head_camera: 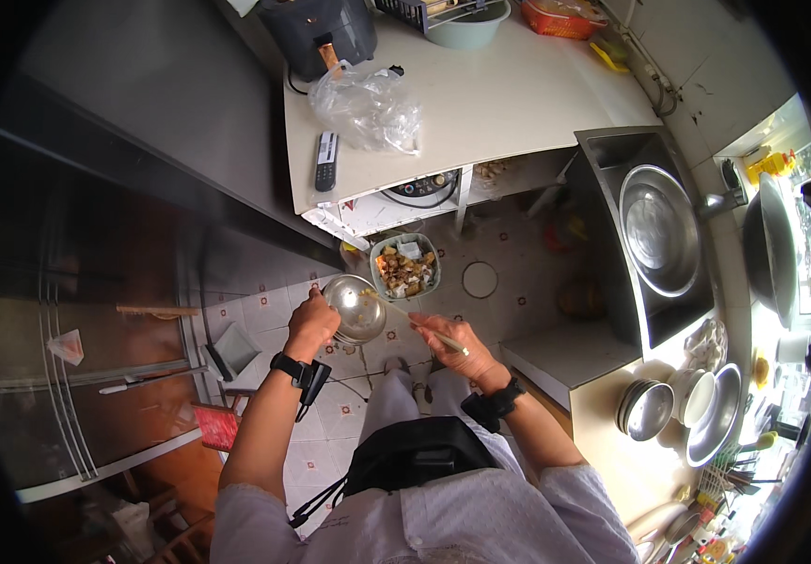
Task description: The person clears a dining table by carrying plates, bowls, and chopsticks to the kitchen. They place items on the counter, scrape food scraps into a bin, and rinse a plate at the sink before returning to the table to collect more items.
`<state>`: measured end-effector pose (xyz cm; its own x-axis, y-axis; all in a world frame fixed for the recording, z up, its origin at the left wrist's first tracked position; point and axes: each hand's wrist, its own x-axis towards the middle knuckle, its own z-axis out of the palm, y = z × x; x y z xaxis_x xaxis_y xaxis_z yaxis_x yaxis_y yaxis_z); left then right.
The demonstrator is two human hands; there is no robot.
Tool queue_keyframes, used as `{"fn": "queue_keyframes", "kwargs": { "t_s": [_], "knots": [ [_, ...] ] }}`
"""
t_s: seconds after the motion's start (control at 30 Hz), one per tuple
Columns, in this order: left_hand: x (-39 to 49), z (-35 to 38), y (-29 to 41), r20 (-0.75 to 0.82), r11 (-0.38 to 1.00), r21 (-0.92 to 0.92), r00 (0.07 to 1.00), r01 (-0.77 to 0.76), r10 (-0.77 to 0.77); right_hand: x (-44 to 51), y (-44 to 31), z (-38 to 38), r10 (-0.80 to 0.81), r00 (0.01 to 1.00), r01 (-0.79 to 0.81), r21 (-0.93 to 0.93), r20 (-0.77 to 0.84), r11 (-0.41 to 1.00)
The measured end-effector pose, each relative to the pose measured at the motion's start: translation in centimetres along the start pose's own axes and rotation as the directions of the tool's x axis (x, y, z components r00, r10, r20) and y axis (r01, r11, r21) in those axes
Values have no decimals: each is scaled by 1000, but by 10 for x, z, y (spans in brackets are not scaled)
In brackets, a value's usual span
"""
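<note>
My left hand (315,323) grips the rim of a shiny metal bowl (354,310) at the middle of the view, tilted, with small yellowish food bits inside. My right hand (451,344) is closed on light-coloured chopsticks (405,312), whose far ends reach into the bowl. Just beyond the bowl, on the floor, stands a pale waste bin (438,278) filled with food scraps (403,268) and white paper-like pieces. Whether the bowl touches the bin cannot be told.
Ahead is a white counter (497,113) with a remote control (326,161), a clear plastic bag (370,106) and a dark appliance (320,35). At the right are a sink (673,303) holding a metal basin (659,229), and stacked bowls (645,409). A dustpan (237,350) lies left.
</note>
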<state>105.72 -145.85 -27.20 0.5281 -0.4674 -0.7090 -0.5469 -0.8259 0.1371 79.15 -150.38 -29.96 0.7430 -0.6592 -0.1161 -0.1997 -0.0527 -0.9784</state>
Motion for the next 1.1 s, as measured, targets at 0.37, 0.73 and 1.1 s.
{"fn": "queue_keyframes", "kwargs": {
  "t_s": [0.37, 0.73, 1.1],
  "knots": [
    [51, -10, 28, 67, 999, 33, 998, -20, 18, 43, 13, 18, -57, 996, 55, -35, -63, 998],
    [81, -17, 23, 69, 998, 55, 998, -11, 7, 52, 10, 16, 49, 989, -48, 13, -143, 999],
    [93, -22, 26, 59, 996, 80, 998, -39, 35, 59, 15, 9, 132, 973, -131, 18, -190, 991]
  ]
}}
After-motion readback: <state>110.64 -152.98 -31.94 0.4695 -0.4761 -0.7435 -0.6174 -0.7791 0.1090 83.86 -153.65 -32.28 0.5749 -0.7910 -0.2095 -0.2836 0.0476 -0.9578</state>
